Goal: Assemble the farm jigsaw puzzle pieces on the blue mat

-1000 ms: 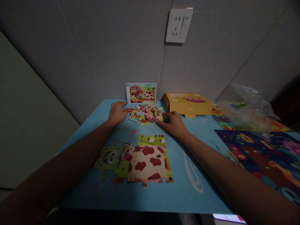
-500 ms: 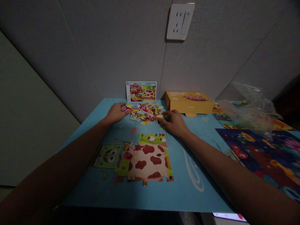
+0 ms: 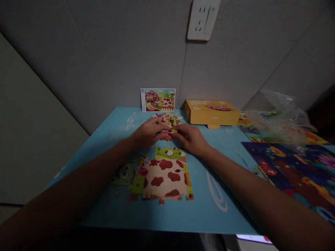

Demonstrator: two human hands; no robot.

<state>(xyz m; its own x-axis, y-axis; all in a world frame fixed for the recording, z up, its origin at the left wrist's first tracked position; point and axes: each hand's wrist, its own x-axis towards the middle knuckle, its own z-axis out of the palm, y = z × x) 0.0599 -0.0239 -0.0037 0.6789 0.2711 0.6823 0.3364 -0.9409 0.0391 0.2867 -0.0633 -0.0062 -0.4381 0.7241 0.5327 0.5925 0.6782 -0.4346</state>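
Note:
My left hand (image 3: 147, 134) pinches a red puzzle piece (image 3: 165, 132) with a white-lined barn door between thumb and fingers. Close against it, my right hand (image 3: 192, 138) has its thumb and fingertips around a small greenish puzzle piece (image 3: 174, 131), partly covered by the fingers. The fingertips of both hands nearly meet. Behind them lies a heap of loose puzzle pieces (image 3: 171, 119), partly hidden by my hands. Nearer to me, a joined puzzle section (image 3: 164, 176) shows a spotted cow and two sheep on green.
A farm picture card (image 3: 158, 100) leans on the wall behind the heap. To its right stands a yellow box (image 3: 213, 113). Clear plastic wrapping (image 3: 282, 122) and a dark, colourful picture sheet (image 3: 290, 170) lie at the right. All rest on a blue printed table (image 3: 209, 219).
My left hand has moved right, carrying the red barn piece from the heap's left side to its front. My right hand has shifted slightly left, so the fingertips now come together.

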